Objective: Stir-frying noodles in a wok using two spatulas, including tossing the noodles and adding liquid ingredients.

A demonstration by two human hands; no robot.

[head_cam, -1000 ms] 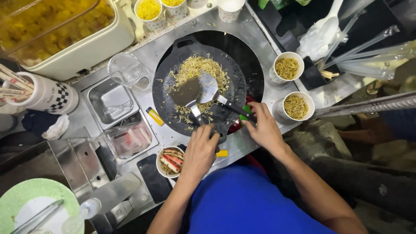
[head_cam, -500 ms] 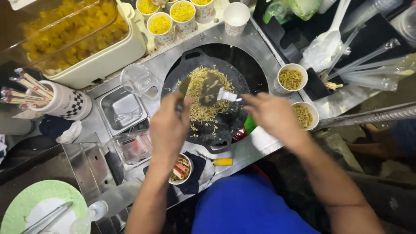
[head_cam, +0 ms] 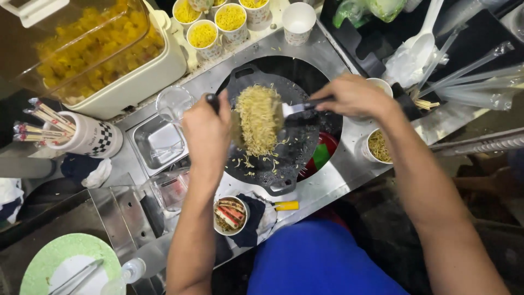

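Observation:
A heap of yellow noodles [head_cam: 257,119] lies on a round black griddle [head_cam: 297,153] set in the steel counter. My left hand [head_cam: 206,131] grips the dark handle of a flat spatula on the heap's left side. My right hand [head_cam: 355,96] holds a second spatula [head_cam: 292,108] against the right side. The noodles are squeezed between the two blades. Loose strands are scattered on the griddle nearer to me.
Paper cups of noodles [head_cam: 376,146] stand right of the griddle; cups of yellow food [head_cam: 203,34] and an empty cup [head_cam: 298,22] sit behind. A cup with sausage pieces [head_cam: 229,214], a steel tray [head_cam: 158,143], a chopstick holder [head_cam: 87,135] and a green plate [head_cam: 60,263] surround.
Both hands have moved away from me and apart, onto the two sides of the noodles. The spread noodles have been gathered into a narrow heap between the spatulas.

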